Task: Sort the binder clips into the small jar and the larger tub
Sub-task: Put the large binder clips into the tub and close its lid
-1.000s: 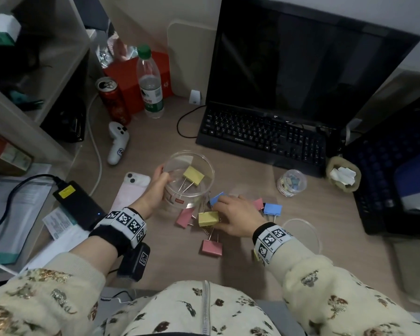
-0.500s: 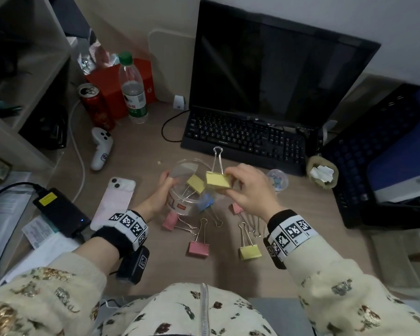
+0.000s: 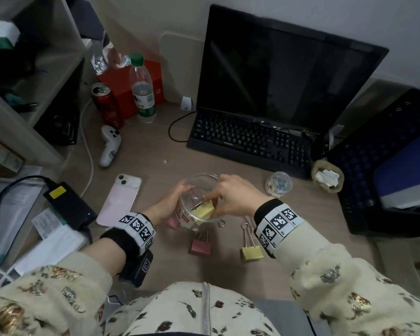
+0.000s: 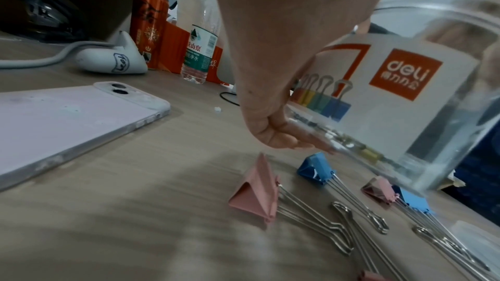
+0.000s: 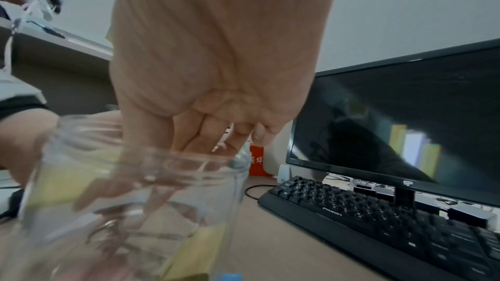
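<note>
At the near centre of the desk [image 3: 228,275], the left hand [image 3: 170,204] curls round the side of the clear tub [image 3: 199,185], lifted and tipped toward the person, probably so its mouth faces the other hand. The right hand [image 3: 233,197] reaches into that mouth, fingertips still pinching a yellow binder clip [image 3: 204,210] against another yellow one already inside. The small jar [image 3: 278,184] stands well apart on the right, in front of the keyboard [image 3: 252,141], holding small clips. Loose large clips remain on the desk: a pink clip [image 3: 200,246], a yellow clip [image 3: 252,253] and a blue clip [image 4: 315,168] under the tub. Half a second ago the right hand held its clip above the rim; now it is inside, and the tub sits nearer the body.
</note>
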The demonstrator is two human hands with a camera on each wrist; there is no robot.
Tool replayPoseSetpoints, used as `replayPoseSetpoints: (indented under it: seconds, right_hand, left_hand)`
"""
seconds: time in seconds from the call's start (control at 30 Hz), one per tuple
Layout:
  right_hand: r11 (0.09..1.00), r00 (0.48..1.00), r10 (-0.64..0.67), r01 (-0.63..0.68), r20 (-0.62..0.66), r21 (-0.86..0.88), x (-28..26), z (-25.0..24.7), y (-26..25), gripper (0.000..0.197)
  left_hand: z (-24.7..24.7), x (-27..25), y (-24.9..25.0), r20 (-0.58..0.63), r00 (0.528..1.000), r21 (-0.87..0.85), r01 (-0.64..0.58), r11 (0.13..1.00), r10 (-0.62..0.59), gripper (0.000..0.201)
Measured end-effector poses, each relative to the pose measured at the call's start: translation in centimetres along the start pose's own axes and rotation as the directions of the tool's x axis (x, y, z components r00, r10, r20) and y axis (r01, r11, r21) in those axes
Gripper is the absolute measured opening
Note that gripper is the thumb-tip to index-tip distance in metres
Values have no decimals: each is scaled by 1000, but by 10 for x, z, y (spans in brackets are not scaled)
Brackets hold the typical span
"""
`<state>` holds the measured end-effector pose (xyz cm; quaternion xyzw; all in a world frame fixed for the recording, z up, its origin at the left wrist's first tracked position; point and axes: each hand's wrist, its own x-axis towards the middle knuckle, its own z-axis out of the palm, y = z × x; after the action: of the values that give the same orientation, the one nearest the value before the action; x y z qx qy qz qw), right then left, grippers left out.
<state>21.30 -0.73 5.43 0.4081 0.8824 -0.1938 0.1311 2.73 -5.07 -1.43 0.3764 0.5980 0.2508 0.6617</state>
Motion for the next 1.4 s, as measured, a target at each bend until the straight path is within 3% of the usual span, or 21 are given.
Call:
replayPoseSetpoints:
  seconds: [0.1, 0.23, 0.37, 0.5, 0.6, 0.67, 0.73, 0.8, 0.87, 1.07, 1.2, 1.4]
  right_hand:
    - [990, 997, -67, 70, 34, -126, 3, 6, -5, 34]
    - [974, 995, -47, 65, 88, -219, 4, 13, -2, 33]
    - [987, 981, -42, 70, 187, -145, 1, 18, 8, 39]
    - [999, 991, -48, 48, -122, -2, -14, 18, 25, 28]
    - [985, 918, 131, -79, -374, 152, -28, 19, 40, 24]
    - [950, 920, 288, -238, -268, 202, -34, 20, 49, 25]
    - [910, 917, 397, -399, 42, 111, -38, 26, 56, 23]
    - [892, 845, 404, -449, 350, 56, -44, 35, 61, 26]
    - [887, 772, 368, -459, 518, 53, -49, 51, 64, 50]
    - [849, 805, 436, -516, 403, 112, -56, 108, 59, 123]
    - [824, 822, 498, -547, 275, 144, -51, 124, 52, 107]
    - [785, 807, 534, -584, 251, 207, -53, 120, 46, 79]
  left_hand:
    - [6, -1, 4, 6, 1000, -31, -16, 999, 16, 31]
    - [11, 5, -2, 45, 998, -149, -36, 988, 43, 37]
    - [17, 15, -3, 43, 997, -231, -56, 971, 68, 44]
    - [18, 24, -7, 67, 998, -269, 14, 963, 4, 81]
    - [17, 33, -12, 104, 994, -282, 63, 957, -34, 96]
    - [18, 39, -15, 72, 997, -304, 43, 952, -22, 97]
    - [20, 40, -15, 37, 999, -300, 36, 953, -27, 90]
    - [21, 41, -16, 14, 999, -279, 47, 959, -45, 79]
    - [21, 43, -19, 16, 999, -265, 51, 963, -48, 76]
    - [25, 47, -19, -7, 1000, -267, -20, 964, 19, 89]
    - [24, 49, -22, -15, 999, -275, -42, 960, 40, 88]
    - [26, 50, -24, -28, 998, -281, -70, 957, 64, 81]
